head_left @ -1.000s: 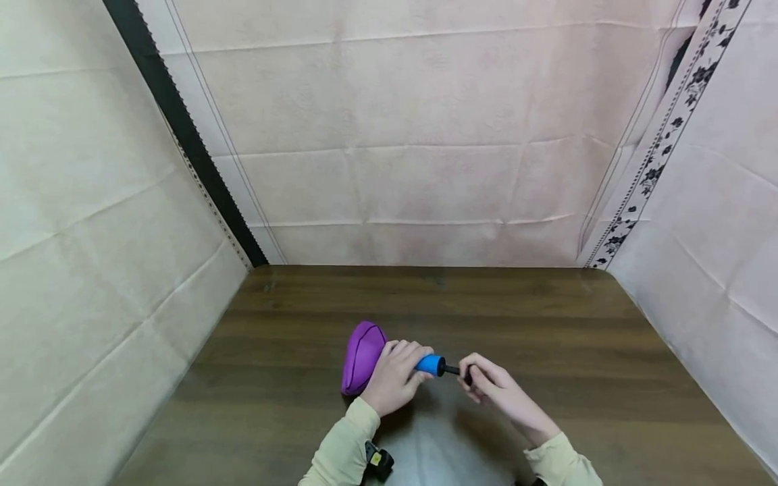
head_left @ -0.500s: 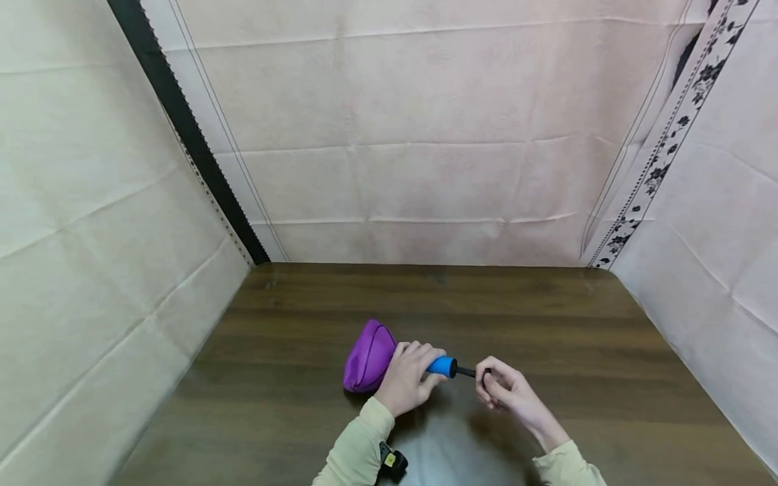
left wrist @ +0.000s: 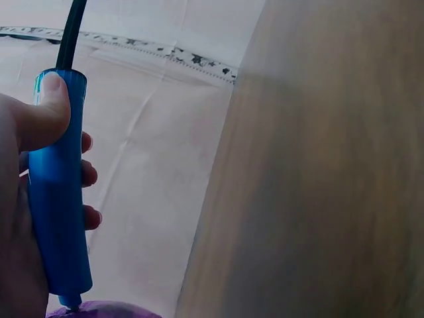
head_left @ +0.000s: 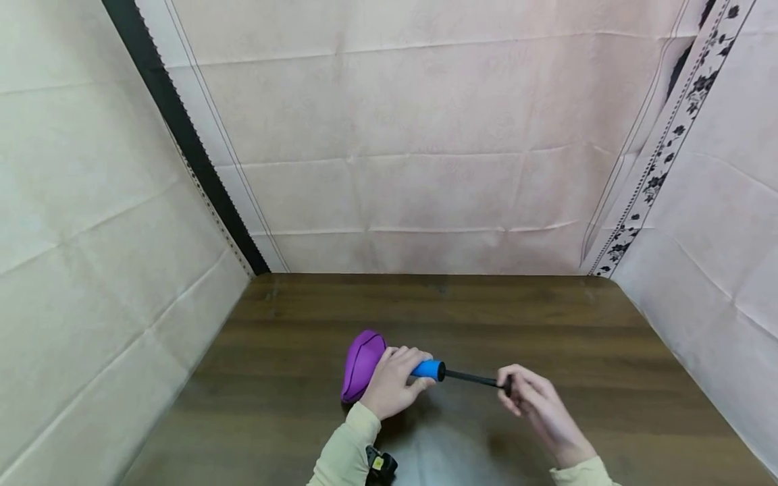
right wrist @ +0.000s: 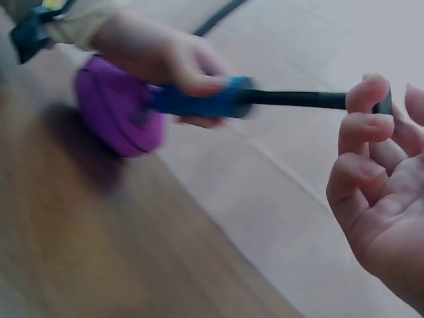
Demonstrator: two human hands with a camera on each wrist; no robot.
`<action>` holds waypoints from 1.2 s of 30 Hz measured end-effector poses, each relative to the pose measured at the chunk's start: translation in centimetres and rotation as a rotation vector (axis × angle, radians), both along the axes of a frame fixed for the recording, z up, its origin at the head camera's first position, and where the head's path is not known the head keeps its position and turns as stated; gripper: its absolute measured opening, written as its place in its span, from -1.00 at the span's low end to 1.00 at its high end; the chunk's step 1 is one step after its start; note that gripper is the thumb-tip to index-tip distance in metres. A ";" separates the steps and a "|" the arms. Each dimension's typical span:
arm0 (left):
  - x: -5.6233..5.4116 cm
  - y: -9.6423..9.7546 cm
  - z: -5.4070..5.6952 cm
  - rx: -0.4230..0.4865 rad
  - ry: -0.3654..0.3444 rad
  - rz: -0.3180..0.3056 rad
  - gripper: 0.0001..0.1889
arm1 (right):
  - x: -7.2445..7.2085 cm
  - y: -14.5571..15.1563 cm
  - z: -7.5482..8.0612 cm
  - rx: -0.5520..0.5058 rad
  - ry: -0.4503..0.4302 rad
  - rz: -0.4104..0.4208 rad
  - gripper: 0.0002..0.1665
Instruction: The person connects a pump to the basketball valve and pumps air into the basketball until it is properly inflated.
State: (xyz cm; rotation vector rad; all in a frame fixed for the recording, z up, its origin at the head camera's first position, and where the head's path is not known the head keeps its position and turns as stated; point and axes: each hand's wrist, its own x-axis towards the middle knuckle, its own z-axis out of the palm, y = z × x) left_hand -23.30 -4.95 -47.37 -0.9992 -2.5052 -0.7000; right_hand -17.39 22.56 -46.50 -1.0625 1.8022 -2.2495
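Observation:
A blue hand pump [head_left: 429, 369] lies across the space between my hands, its black rod [head_left: 471, 377] drawn far out of the barrel. My left hand [head_left: 396, 385] grips the barrel, thumb along its side near the rod end in the left wrist view. A purple ball [head_left: 363, 366], soft and dented with dark seams, sits at the pump's nozzle end, partly behind the left hand. In the right wrist view, the curled fingers of my right hand [right wrist: 371, 165] hold the small black handle [right wrist: 383, 105] at the rod's end.
Beneath the hands is a brown wood-grain table [head_left: 304, 307]. Pale creased cloth [head_left: 425, 155] walls it in at the back and on both sides. A black wrist device [head_left: 381, 466] is strapped at the left sleeve.
My right hand has moved right, pulling the handle so that much more of the rod shows. The left hand keeps its grip on the barrel, shifting only slightly with the ball.

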 end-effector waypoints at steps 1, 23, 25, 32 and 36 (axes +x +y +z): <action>0.0 -0.1 0.0 -0.001 -0.011 0.006 -0.68 | 0.2 0.5 0.2 -0.010 0.009 0.012 -0.52; 1.3 0.8 -2.2 -0.046 0.038 -0.027 -0.67 | -0.2 -2.7 -2.8 0.149 -0.063 -0.013 -0.70; 1.1 0.5 -1.8 -0.018 0.016 -0.009 -0.67 | 0.0 -1.6 -2.0 0.089 -0.068 -0.008 -0.62; 0.2 0.2 -1.0 -0.025 0.006 0.036 -0.67 | -0.6 0.6 -0.7 -0.018 0.005 0.088 -0.58; -0.1 1.1 -1.1 -0.120 0.060 0.040 -0.66 | -1.5 -1.0 -1.8 0.065 -0.029 0.065 -0.73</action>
